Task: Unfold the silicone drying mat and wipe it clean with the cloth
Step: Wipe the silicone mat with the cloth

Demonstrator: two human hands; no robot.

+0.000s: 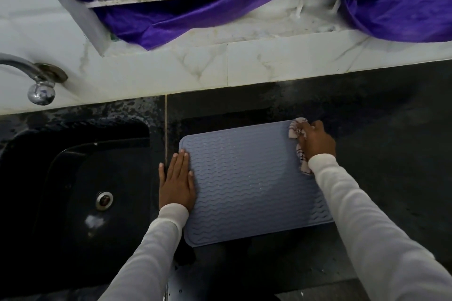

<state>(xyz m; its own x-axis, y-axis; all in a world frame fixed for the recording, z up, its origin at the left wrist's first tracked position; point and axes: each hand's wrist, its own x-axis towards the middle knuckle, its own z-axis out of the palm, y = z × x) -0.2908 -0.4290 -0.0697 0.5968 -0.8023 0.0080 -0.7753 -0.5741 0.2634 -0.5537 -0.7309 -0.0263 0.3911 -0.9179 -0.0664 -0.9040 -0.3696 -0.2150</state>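
Silicone mat (249, 183), judged limp and grippy, lies unfolded on the desk (379, 142); pinned at nine o'clock by the flat, open-fingered left hand (176, 182), while the cloth (299, 139) is clutched at two o'clock in the right hand (316, 140).

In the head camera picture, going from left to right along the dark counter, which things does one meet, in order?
Sink → left hand, flat on the mat's left edge → grey silicone mat, unfolded → cloth → right hand, gripping the cloth at the mat's far right corner.
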